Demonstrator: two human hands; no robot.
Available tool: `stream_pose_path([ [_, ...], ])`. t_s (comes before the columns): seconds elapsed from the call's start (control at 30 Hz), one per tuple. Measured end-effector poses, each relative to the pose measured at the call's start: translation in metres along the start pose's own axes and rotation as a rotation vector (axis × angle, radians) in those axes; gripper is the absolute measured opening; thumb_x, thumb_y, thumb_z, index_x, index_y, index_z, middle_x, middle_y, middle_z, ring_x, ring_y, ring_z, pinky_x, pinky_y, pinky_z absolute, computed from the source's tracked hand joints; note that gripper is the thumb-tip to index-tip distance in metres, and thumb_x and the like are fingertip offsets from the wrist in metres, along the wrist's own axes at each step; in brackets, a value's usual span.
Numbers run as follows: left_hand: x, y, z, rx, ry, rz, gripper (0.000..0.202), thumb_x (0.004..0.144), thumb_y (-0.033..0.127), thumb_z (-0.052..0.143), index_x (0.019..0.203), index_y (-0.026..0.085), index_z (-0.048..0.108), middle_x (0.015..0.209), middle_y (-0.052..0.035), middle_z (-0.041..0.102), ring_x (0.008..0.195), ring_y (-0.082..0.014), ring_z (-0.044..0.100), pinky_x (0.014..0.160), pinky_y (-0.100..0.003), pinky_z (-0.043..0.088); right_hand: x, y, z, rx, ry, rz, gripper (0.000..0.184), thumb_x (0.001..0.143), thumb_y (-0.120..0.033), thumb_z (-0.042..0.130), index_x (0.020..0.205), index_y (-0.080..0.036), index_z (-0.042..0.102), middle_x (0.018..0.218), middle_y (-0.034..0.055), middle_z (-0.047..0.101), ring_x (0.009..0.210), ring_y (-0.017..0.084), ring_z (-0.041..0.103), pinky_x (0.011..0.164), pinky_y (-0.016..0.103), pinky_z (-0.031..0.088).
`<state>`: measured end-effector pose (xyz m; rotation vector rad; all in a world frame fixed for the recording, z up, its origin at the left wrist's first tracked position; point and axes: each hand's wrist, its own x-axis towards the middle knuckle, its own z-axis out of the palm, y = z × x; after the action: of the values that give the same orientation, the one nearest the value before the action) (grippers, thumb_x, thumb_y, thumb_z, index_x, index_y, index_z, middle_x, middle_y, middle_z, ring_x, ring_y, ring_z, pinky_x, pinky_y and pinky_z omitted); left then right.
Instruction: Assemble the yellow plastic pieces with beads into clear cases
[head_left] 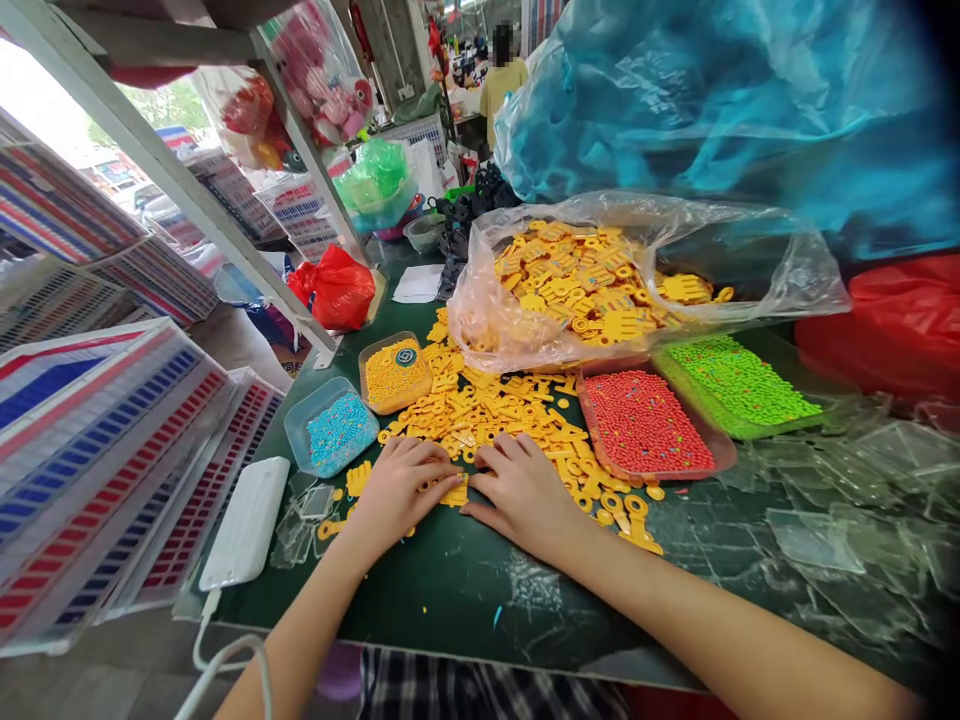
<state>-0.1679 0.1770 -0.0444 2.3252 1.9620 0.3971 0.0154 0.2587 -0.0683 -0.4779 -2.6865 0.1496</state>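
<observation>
Now L hand (397,488) & R hand (525,490) flat, fingers loose, meeting on yellow piece (455,492) at near edge of yellow pile (487,410); long axis crosswise; grip unclear

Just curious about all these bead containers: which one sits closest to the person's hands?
The clear tub of blue beads, just beyond the left hand. The yellow-bead tub, red tray and green tray lie farther off.
</observation>
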Motion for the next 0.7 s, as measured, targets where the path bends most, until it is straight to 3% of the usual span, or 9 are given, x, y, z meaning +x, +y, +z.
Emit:
stream_pose_path([
  [0.47, -0.013, -0.007, 0.015, -0.209, 0.011, -0.068, 0.024, 0.093, 0.042, 0.055, 0.105, 0.034, 0.075, 0.095, -0.0037, 0.066, 0.089, -0.0196, 0.055, 0.080, -0.034, 0.044, -0.002, 0.001, 0.008, 0.086, 0.020, 0.006, 0.018, 0.084, -0.040, 0.070, 0.080, -0.022, 0.070, 0.088, 0.0024, 0.065, 0.089, 0.022, 0.049, 0.076, 0.035, 0.033],
  [0.7, -0.015, -0.012, 0.013, -0.304, 0.127, -0.171, 0.028, 0.093, 0.045, 0.054, 0.100, 0.029, 0.076, 0.092, -0.0044, 0.067, 0.090, -0.0205, 0.056, 0.080, -0.034, 0.046, -0.002, 0.002, 0.009, 0.104, 0.038, -0.005, 0.018, 0.081, -0.040, 0.074, 0.081, -0.022, 0.071, 0.087, 0.0023, 0.066, 0.088, 0.022, 0.049, 0.076, 0.035, 0.032],
])
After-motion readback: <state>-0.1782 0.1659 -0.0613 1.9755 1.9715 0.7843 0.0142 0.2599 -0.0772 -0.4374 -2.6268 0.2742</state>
